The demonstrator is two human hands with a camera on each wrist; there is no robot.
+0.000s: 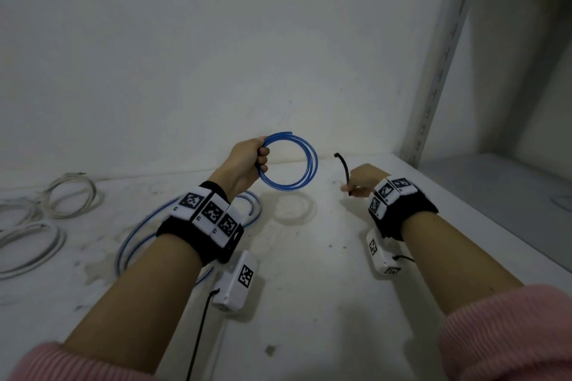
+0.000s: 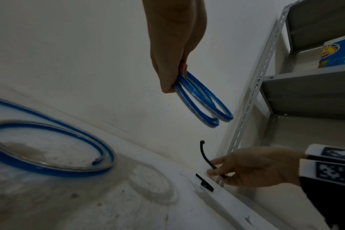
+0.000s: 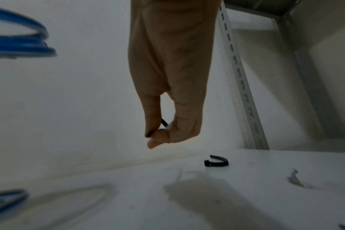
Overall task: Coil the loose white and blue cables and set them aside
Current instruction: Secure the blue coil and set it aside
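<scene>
My left hand (image 1: 251,161) grips a small coil of blue cable (image 1: 311,161) and holds it upright above the white shelf; the left wrist view shows the same blue coil (image 2: 204,102) hanging from the fingers (image 2: 170,73). To the right, my right hand (image 1: 359,184) pinches a short black tie strap (image 1: 343,168), which sticks up from thumb and forefinger (image 3: 156,132). A larger loose blue cable loop (image 1: 136,235) lies flat on the shelf under my left forearm. Several white cable coils (image 1: 71,195) lie at the far left.
A second black tie strap (image 3: 217,161) lies on the white shelf surface (image 1: 309,257) near the back wall. A perforated metal upright (image 1: 439,71) stands at the right rear corner. Further shelves with a blue box (image 2: 339,52) are to the right.
</scene>
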